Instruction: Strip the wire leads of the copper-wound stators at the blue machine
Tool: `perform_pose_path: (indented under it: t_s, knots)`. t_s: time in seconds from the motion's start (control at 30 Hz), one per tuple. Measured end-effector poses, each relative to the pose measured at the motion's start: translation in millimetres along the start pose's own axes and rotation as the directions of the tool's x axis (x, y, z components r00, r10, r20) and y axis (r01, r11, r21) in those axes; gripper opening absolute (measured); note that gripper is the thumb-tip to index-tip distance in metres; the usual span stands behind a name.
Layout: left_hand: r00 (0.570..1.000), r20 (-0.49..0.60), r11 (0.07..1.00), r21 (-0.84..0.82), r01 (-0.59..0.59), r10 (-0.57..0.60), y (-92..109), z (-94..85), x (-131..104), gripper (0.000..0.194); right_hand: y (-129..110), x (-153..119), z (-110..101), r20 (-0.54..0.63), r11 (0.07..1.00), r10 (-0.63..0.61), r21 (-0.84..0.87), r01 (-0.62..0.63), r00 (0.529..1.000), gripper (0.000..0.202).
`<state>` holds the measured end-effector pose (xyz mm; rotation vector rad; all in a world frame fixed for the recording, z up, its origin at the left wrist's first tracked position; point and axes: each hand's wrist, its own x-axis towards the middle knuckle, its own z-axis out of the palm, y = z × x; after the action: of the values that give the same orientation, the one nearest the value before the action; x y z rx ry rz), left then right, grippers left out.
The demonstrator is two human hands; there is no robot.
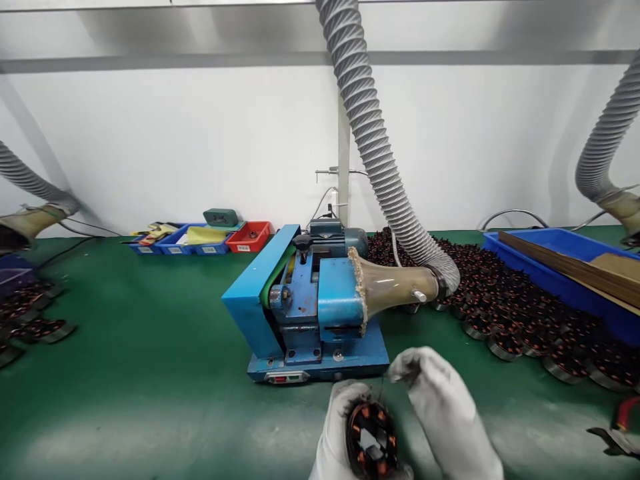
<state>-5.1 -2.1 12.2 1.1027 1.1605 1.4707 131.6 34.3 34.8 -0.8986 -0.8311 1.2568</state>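
Observation:
My left hand [334, 433], in a white glove with darkened fingertips, is wrapped round a motor stator [373, 441] at the bottom centre. Copper windings and black insulation form a ring around the stator's middle opening. A thin dark wire [381, 388] stands up from its upper edge. Close to that wire, on the right, is my right hand [434, 387], also gloved in white. Its fingers are curled together, and whatever is between them is hidden. Just behind both hands stands a blue belt grinding machine [300, 300] with red and green switch buttons [287, 378].
A grey extraction hose [373, 133] runs down to the machine's funnel [395, 283]. Many stators [520, 313] cover the table at right, beside a blue crate [555, 243]. Pliers [620, 433] lie at the right edge. Small bins [210, 248] stand at back left; more stators [43, 328] lie far left.

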Motion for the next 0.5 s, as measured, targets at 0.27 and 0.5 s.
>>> perform_pose_path:
  t_s: [0.27,0.5]
  knots:
    - [0.946,-0.234,0.974,-0.097,0.205,-0.223,-28.9,8.4,40.8,0.024,42.3,1.4,45.3,0.022,0.800,-0.017,-0.600,0.026,1.000,0.038]
    - [0.939,-0.247,0.969,-0.110,0.220,-0.241,-28.2,18.4,62.7,0.024,35.0,26.6,56.8,0.006,0.772,-0.040,-0.634,0.035,0.999,0.030]
